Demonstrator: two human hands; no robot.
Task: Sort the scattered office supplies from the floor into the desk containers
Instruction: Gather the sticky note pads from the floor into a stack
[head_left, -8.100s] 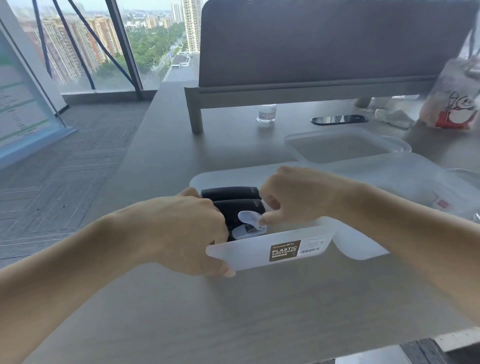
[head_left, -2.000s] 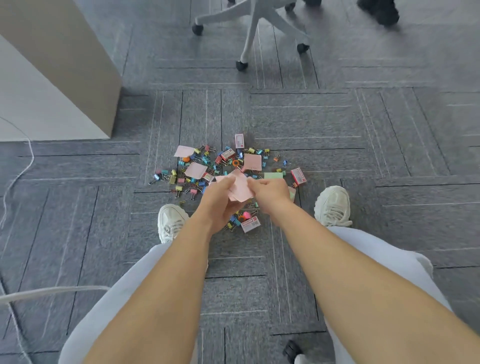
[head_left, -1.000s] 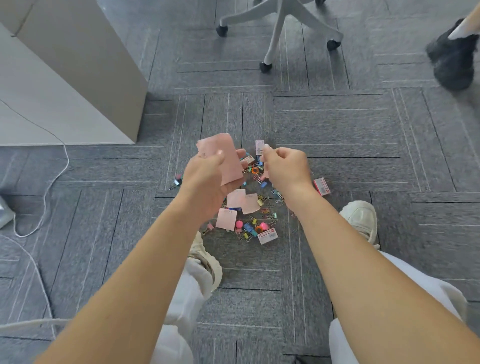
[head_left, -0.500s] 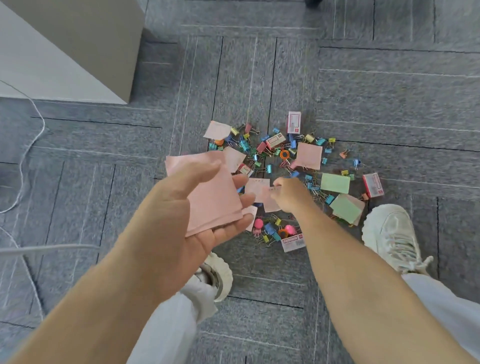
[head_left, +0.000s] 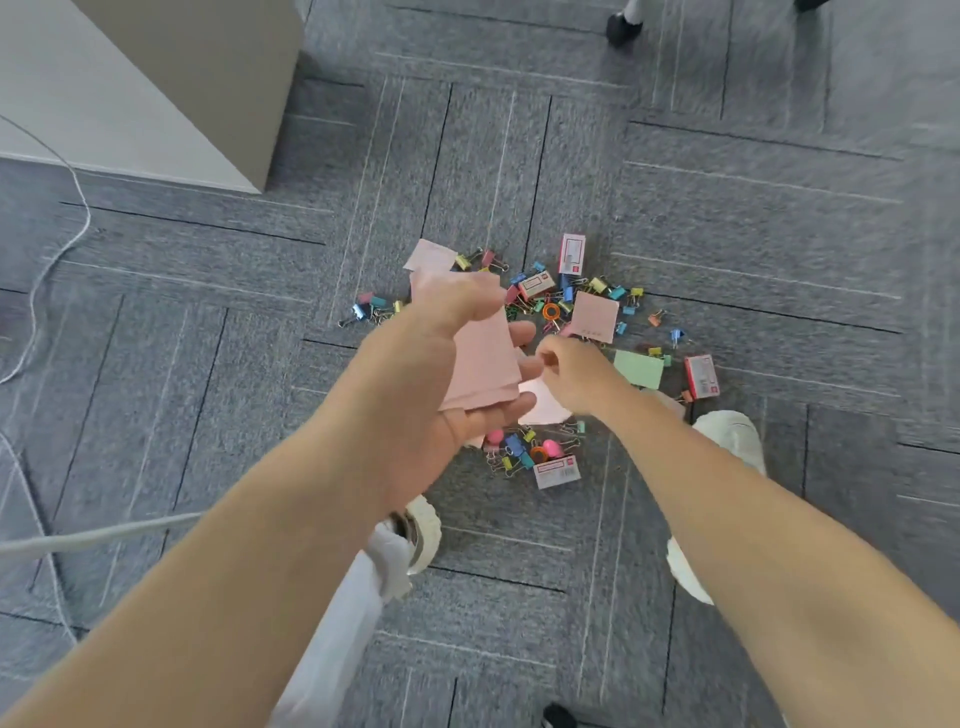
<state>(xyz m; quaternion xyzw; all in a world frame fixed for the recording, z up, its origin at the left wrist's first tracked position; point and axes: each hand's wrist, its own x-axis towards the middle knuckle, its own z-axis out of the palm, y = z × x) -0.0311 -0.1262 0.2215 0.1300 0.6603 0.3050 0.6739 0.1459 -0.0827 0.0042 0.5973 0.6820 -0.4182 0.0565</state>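
At the far left a thin white cable (head_left: 49, 270) trails over the grey carpet-tile floor (head_left: 208, 364), and a beige cabinet panel (head_left: 156, 78) stands on the floor at the upper left. My left hand (head_left: 431, 395) is raised above the near left edge of the scatter, palm up, thumb clamped down on a small stack of pink square sticky notes (head_left: 485, 364) that lies across my fingers. Beyond it, another pink sticky note (head_left: 430, 254) lies flat on the carpet, with a few coloured metal binder clips (head_left: 371, 309) just left of my thumb. My right hand (head_left: 574, 371) sits just beside the held stack, fingers curled, their tips close to my left fingertips. A pale pink loose note (head_left: 545, 408) shows directly beneath it, but blur keeps me from telling whether I am pinching that note or holding nothing. Below both hands lies a cluster of more binder clips (head_left: 519, 452) with a red-and-white staple box (head_left: 557, 473) at its near edge. Past my right knuckles a larger pink notepad sheet (head_left: 595, 316) rests among clips, and an upright-lying staple carton (head_left: 571, 253) is at the far edge. To the right sit a green sticky note (head_left: 639, 369), then a third red staple box (head_left: 701, 376), just above my white right shoe (head_left: 732, 436).
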